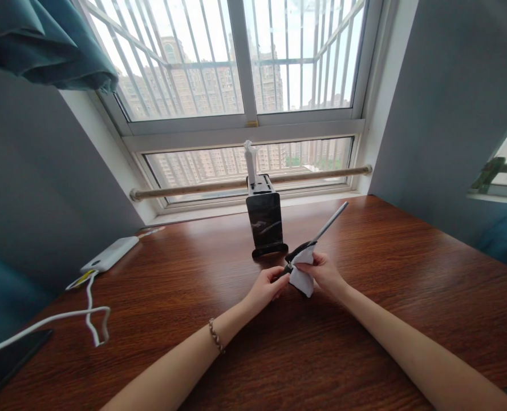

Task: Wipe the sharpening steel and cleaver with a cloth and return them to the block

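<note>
Just right of and below the middle of the frame, a person works on a dark tool (299,250) with a thin metal rod (331,221) that slants up and to the right. The left hand (271,284) has its thumb and fingers pressed together around the tool's dark lower-left end. The right hand (324,270) pinches a white cloth (302,281) against the tool's middle; the cloth hides part of it, so its exact kind cannot be told. Both hands are above a brown wooden table (159,302), and a chain bracelet (216,335) circles the left wrist.

Near the hands, at the centre of the frame, stands a black holder (265,221) with a white piece (250,162) rising from its top. At the left of the frame lies a white box (110,254), with a white cable (43,327) near it. A dark flat thing lies in the lower left corner. A pole (202,189) runs across the window behind the table, and a blue curtain (52,45) hangs in the upper left.
</note>
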Available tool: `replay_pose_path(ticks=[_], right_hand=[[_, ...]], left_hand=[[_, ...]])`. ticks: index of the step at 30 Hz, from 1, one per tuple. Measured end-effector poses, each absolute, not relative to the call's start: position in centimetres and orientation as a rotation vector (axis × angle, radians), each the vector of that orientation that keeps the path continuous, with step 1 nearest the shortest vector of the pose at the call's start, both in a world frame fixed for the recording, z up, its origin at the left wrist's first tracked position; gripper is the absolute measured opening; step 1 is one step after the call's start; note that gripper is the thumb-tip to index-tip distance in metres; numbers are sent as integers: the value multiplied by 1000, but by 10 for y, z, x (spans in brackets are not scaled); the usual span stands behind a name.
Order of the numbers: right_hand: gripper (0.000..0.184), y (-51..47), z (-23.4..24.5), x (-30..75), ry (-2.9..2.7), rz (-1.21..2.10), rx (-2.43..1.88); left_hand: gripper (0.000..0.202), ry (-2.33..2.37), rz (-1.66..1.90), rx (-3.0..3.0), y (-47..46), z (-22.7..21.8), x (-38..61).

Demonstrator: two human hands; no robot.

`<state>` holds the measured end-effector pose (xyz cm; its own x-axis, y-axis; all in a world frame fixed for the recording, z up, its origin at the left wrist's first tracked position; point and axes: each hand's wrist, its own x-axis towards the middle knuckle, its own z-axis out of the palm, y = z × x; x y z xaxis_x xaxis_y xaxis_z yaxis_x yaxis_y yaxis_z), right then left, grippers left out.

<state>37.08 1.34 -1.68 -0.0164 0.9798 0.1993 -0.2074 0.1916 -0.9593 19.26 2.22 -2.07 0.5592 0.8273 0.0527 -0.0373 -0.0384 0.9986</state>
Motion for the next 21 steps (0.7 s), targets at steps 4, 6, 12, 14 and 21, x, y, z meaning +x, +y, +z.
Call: replay_pose_path(ticks=[4, 6, 12, 14, 21], right_hand=[[26, 11, -14, 371, -1243, 1178, -897], [25, 11, -11, 373, -1280, 1173, -893], [17, 14, -8, 380, -1350, 1137, -897], [14, 14, -11, 379, -1356, 1128, -904], [26, 24, -21, 383, -1204, 1199, -888]], left_hand=[[25, 665, 702, 1337, 22, -19, 189], [26, 612, 642, 1276, 23, -17, 188], [29, 459, 449, 1089, 24, -12, 184], [28, 424, 418, 1042, 25, -12, 183], [29, 324, 416, 942, 26, -13, 182]])
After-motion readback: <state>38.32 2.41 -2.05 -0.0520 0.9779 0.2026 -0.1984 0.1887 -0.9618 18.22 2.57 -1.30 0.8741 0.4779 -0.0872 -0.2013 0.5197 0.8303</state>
